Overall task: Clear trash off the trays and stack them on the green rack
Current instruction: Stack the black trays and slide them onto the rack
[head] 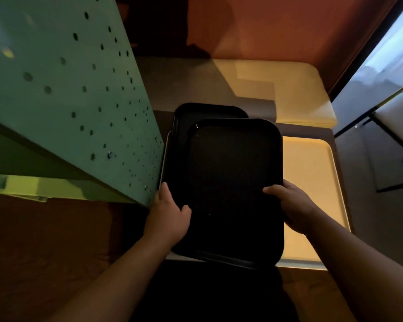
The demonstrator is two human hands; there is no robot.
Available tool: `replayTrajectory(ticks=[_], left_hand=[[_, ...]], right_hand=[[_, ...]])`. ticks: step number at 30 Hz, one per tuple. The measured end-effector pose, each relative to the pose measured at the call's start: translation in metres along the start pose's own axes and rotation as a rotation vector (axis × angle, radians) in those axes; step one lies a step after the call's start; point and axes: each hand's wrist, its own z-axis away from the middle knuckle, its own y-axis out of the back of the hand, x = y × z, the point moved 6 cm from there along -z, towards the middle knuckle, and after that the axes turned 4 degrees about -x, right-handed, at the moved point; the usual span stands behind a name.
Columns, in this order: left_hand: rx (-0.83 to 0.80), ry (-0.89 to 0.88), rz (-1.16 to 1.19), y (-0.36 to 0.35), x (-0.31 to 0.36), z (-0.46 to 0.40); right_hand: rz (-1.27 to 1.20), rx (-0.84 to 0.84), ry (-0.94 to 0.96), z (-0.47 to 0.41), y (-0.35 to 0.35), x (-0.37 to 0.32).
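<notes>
I hold an empty black tray by its two long sides. My left hand grips its left edge and my right hand grips its right edge. Under it lies a second black tray, of which only the far end shows. Both sit over a pale table. The green rack, a panel dotted with holes, rises at the left, right beside my left hand. No trash shows on the top tray.
A cream bench seat runs behind the table against a reddish wall. A white chair with black legs stands at the right. A brown seat lies at lower left.
</notes>
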Motion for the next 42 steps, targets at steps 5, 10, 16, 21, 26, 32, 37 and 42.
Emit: replayTrajectory(ticks=[5, 10, 16, 21, 26, 32, 37, 42], left_hand=[[-0.097, 0.169, 0.316, -0.008, -0.021, -0.015], [0.131, 0.174, 0.320, -0.002, -0.002, -0.014], [0.250, 0.122, 0.230, 0.001, 0.011, -0.029], [0.271, 0.132, 0.170, 0.003, 0.014, -0.046], [0.264, 0.169, 0.184, 0.000, 0.010, -0.053], [0.184, 0.101, 0.064, -0.005, 0.020, -0.054], [0.146, 0.020, 0.028, 0.003, 0.028, -0.058], [0.048, 0.089, 0.082, 0.005, 0.027, -0.071]], right_hand=[[-0.027, -0.036, -0.006, -0.026, -0.002, -0.015], [0.220, 0.154, 0.005, -0.054, -0.010, -0.049], [0.434, 0.257, 0.101, -0.089, -0.011, -0.064], [0.441, 0.301, 0.066, -0.101, -0.011, -0.051], [0.402, 0.343, 0.067, -0.107, -0.010, -0.048], [0.429, 0.401, 0.059, -0.109, -0.015, -0.046], [0.375, 0.449, 0.125, -0.107, -0.019, -0.037], [0.539, 0.477, 0.067, -0.106, -0.023, -0.043]])
